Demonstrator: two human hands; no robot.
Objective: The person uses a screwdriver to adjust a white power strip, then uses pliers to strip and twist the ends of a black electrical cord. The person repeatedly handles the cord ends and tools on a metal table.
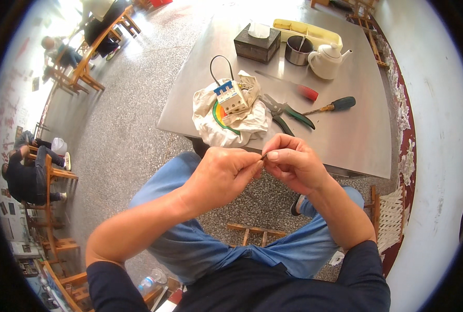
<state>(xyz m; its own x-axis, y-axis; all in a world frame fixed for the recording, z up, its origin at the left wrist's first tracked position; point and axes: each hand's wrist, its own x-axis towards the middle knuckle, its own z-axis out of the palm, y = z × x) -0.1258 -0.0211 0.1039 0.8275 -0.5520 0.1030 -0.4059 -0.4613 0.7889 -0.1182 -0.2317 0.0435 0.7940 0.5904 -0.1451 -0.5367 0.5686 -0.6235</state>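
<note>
My left hand (222,174) and my right hand (294,160) meet above my lap, just off the table's near edge. Fingertips of both pinch one tiny dark piece (263,156), mostly hidden, whose kind I cannot make out. Beyond them, on a crumpled white cloth (210,122), rests a white circuit breaker (231,99) with blue switches. A black wire (211,65) loops up from it. To its right lie green-handled pliers (296,115), partly on the cloth's side. A screwdriver with a dark green handle (343,103) and one with a red handle (307,93) lie farther right.
On the metal table (361,140) stand a tissue box (255,49), a steel cup (298,54), a white teapot (327,61) and a yellow divided tray (309,30). A wooden stool (255,229) is below me. Several people sit at left, one on a chair (49,177).
</note>
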